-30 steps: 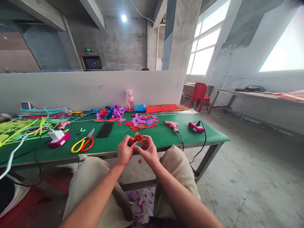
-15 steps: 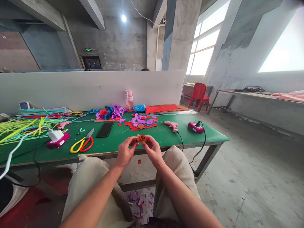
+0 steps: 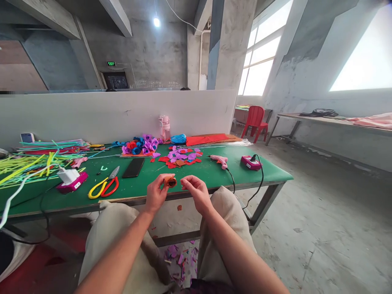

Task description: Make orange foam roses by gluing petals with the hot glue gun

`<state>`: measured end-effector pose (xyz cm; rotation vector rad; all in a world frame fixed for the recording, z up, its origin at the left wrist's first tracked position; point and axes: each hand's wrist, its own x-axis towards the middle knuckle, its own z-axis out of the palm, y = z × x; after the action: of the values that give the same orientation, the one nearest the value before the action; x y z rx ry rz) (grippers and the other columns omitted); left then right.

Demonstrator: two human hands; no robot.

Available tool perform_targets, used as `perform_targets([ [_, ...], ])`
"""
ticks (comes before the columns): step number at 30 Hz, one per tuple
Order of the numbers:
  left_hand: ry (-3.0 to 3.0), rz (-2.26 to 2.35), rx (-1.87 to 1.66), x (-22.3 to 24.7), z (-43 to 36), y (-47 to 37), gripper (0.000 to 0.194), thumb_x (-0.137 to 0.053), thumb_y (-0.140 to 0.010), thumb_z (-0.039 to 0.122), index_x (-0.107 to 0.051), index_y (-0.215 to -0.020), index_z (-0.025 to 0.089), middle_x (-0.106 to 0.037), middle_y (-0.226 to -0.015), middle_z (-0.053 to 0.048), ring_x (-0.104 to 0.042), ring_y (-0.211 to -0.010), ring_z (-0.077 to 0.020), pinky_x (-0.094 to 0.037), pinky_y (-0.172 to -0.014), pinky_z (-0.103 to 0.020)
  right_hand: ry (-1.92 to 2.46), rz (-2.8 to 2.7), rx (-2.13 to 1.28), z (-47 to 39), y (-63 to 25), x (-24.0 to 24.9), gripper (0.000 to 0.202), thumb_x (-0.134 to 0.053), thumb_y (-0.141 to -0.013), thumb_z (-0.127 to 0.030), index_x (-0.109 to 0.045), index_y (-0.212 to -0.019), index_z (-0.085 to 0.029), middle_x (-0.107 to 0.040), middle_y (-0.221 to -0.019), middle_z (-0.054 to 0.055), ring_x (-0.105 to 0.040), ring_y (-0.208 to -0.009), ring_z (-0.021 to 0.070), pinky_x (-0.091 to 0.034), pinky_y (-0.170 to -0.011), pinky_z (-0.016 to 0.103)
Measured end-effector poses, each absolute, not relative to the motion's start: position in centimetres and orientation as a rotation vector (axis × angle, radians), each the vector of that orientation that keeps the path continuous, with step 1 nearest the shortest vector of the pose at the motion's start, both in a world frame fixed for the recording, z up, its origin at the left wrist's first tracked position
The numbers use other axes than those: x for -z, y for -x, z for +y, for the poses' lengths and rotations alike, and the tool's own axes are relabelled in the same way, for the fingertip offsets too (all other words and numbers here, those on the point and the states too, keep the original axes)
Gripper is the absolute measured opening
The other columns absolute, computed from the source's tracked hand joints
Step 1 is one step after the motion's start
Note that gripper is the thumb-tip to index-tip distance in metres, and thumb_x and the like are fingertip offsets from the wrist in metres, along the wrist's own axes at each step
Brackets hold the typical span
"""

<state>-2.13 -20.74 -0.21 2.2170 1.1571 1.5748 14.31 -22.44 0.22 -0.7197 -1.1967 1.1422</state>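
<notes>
My left hand (image 3: 155, 195) pinches a small orange-brown paper flower (image 3: 172, 182) between thumb and fingers, just over the table's front edge. The flower's round, rolled opening faces me. A short gap to the right, my right hand (image 3: 197, 192) has its thumb and fingertips pressed together, apart from the flower. Whether anything thin is between those fingertips I cannot make out. Beyond both hands lie loose purple and red paper petals (image 3: 181, 155) on the green table (image 3: 165, 166). A pink glue gun (image 3: 219, 161) rests to the right of the petals.
Scissors (image 3: 104, 185) and a black phone (image 3: 134, 168) lie left of my hands. Finished paper flowers (image 3: 141, 145) are heaped behind. Coloured stems (image 3: 29, 163) cover the left side. Magenta power sockets (image 3: 251, 163) sit at both sides; a cord hangs over the front edge. A white partition (image 3: 101, 116) stands behind.
My right hand has come off the flower, leaving a gap. My left hand keeps the flower, moved slightly left and turned so its opening faces me.
</notes>
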Motion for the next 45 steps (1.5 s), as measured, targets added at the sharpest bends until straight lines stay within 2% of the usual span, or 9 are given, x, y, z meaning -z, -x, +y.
perform_targets([
  [6, -2.331, 1.269, -1.555, 0.1, -21.0, 1.9, 0.020, -0.047, -0.091, 0.031, -0.063, -0.099, 0.023, -0.072, -0.101, -0.003, -0.066, -0.096, -0.0161, -0.050, -0.086, -0.027, 0.722, -1.345, -0.975, -22.5, -14.6, -0.1, 0.024, -0.065, -0.077, -0.043, -0.072, -0.088, -0.023, -0.068, -0.084, 0.003, -0.061, -0.078, 0.0179, -0.049, -0.072, 0.030],
  [12, -2.409, 1.262, -1.567, 0.2, -20.9, 1.9, 0.019, -0.046, -0.092, 0.029, -0.063, -0.096, 0.022, -0.071, -0.101, -0.003, -0.065, -0.096, -0.0154, -0.050, -0.085, -0.027, 0.764, -1.444, -0.770, -22.3, -15.2, 0.1, 0.018, -0.065, -0.080, -0.038, -0.074, -0.086, -0.024, -0.067, -0.081, 0.004, -0.061, -0.073, 0.0167, -0.049, -0.068, 0.029],
  [21, -2.425, 1.245, -1.558, -0.2, -21.1, 1.8, 0.019, -0.046, -0.091, 0.029, -0.064, -0.095, 0.022, -0.072, -0.098, -0.004, -0.066, -0.093, -0.0157, -0.052, -0.084, -0.028, 0.838, -1.530, -0.591, -22.7, -15.5, -0.7, 0.019, -0.060, -0.083, -0.036, -0.073, -0.077, -0.024, -0.069, -0.076, 0.004, -0.062, -0.072, 0.0186, -0.049, -0.069, 0.032],
  [27, -2.430, 1.206, -1.541, -0.2, -21.1, 1.8, 0.019, -0.047, -0.091, 0.029, -0.064, -0.093, 0.023, -0.072, -0.097, -0.004, -0.067, -0.093, -0.0157, -0.052, -0.084, -0.028, 0.860, -1.524, -0.609, -22.4, -15.5, -0.4, 0.022, -0.059, -0.082, -0.037, -0.070, -0.070, -0.022, -0.067, -0.071, 0.004, -0.060, -0.068, 0.0176, -0.047, -0.066, 0.030],
  [33, -2.446, 1.150, -1.461, -0.2, -21.1, 1.8, 0.019, -0.047, -0.091, 0.030, -0.065, -0.095, 0.024, -0.073, -0.097, -0.002, -0.068, -0.090, -0.0150, -0.052, -0.081, -0.025, 0.848, -1.392, -0.876, -21.9, -15.4, 0.2, 0.026, -0.060, -0.079, -0.042, -0.066, -0.069, -0.019, -0.067, -0.068, 0.003, -0.060, -0.065, 0.0168, -0.049, -0.064, 0.029],
  [39, -2.433, 1.188, -1.468, -0.1, -21.1, 1.7, 0.020, -0.046, -0.091, 0.032, -0.064, -0.094, 0.024, -0.072, -0.095, -0.002, -0.067, -0.089, -0.0146, -0.051, -0.080, -0.025, 0.834, -1.519, -0.684, -22.6, -15.6, -0.4, 0.020, -0.059, -0.082, -0.036, -0.070, -0.077, -0.021, -0.068, -0.077, 0.005, -0.061, -0.070, 0.0175, -0.049, -0.069, 0.031],
  [45, -2.460, 1.165, -1.449, -0.2, -21.2, 1.7, 0.019, -0.047, -0.090, 0.031, -0.064, -0.095, 0.024, -0.073, -0.096, -0.003, -0.068, -0.089, -0.0157, -0.052, -0.080, -0.026, 0.845, -1.525, -0.648, -22.4, -15.5, -0.2, 0.021, -0.058, -0.082, -0.038, -0.068, -0.073, -0.021, -0.067, -0.073, 0.003, -0.060, -0.068, 0.0168, -0.049, -0.067, 0.031],
])
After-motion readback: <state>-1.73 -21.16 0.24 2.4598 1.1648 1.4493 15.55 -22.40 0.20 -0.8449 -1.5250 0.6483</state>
